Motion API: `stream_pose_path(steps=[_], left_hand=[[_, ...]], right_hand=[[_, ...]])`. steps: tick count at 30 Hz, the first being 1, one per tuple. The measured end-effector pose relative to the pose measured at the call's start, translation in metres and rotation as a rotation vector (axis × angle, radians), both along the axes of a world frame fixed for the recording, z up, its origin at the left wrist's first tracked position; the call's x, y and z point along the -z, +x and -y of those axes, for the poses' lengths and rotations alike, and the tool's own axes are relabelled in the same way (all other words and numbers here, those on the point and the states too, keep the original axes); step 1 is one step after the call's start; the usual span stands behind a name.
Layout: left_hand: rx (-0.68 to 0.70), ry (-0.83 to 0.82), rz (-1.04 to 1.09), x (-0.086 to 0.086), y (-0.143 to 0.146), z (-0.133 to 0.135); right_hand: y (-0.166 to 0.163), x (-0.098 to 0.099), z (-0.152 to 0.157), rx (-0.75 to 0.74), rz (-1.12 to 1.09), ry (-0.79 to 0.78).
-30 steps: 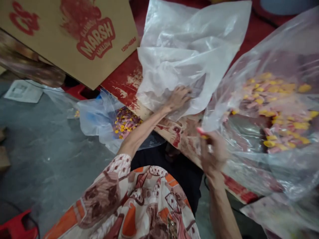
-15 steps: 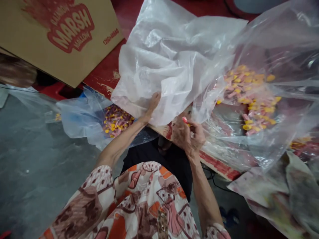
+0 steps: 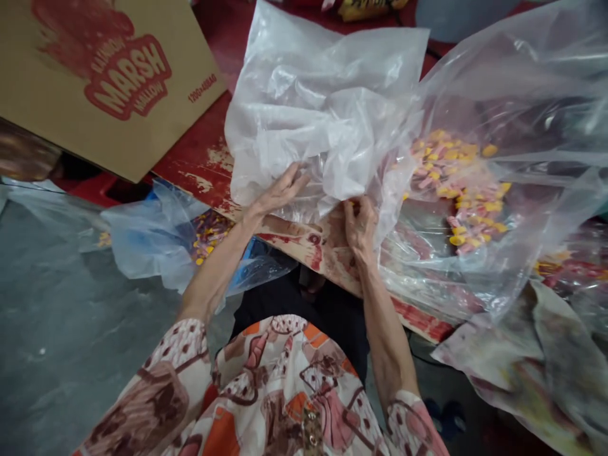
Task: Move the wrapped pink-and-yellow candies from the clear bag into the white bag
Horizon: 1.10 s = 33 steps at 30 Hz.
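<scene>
— Where's the crumpled clear bag point(image 3: 327, 114)?
— Twelve o'clock of the hands. Left hand point(image 3: 278, 190) lies flat on it, fingers spread; right hand point(image 3: 361, 221) is curled closed at its lower edge. The bag of sweets point(image 3: 513, 95) sits at three o'clock.

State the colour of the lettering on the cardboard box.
Red lettering on the brown cardboard box; it shows best in the head view, at upper left.
</scene>
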<state>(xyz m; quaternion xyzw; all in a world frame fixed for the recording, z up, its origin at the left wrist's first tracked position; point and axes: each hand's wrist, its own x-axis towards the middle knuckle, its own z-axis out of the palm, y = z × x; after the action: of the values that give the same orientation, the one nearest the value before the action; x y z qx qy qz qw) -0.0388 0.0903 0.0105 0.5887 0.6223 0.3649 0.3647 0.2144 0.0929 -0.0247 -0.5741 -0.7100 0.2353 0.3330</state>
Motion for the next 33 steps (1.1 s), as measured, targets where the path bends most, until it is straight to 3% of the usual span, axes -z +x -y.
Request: stream_pose_path(steps=[3,6,10,13,16,19,22,25,28,33], left_hand=[[0.043,-0.066,0.055,-0.003,-0.016,0.040],[0.097,-0.058,0.068,0.000,-0.013,0.069],[0.220,-0.022,0.118,-0.005,0.000,0.083],[0.354,-0.054,0.106,-0.016,0.010,0.085],[0.415,-0.023,-0.022,-0.022,0.026,0.087],[0.430,0.006,-0.334,-0.024,0.052,0.089],[0.530,-0.035,-0.634,-0.033,0.078,0.087],[0.658,-0.099,-0.743,-0.046,0.088,0.081],[0.607,-0.080,-0.749,-0.049,0.085,0.080],[0.569,-0.020,-0.631,-0.034,0.085,0.082]], right_hand=[[0.009,-0.012,0.032,-0.033,0.010,0.018],[0.013,-0.029,0.064,-0.090,0.045,-0.017],[0.011,-0.046,0.078,-0.133,-0.126,-0.230],[0.009,-0.046,0.085,-0.200,-0.334,-0.348],[0.008,-0.037,0.097,-0.200,-0.450,-0.360],[0.013,-0.032,0.110,-0.176,-0.303,-0.196],[0.023,-0.033,0.119,-0.026,-0.174,0.036],[0.033,-0.033,0.125,0.213,-0.178,0.159],[0.043,-0.032,0.130,0.361,-0.203,0.194],[0.077,-0.035,0.108,0.522,-0.170,0.127]])
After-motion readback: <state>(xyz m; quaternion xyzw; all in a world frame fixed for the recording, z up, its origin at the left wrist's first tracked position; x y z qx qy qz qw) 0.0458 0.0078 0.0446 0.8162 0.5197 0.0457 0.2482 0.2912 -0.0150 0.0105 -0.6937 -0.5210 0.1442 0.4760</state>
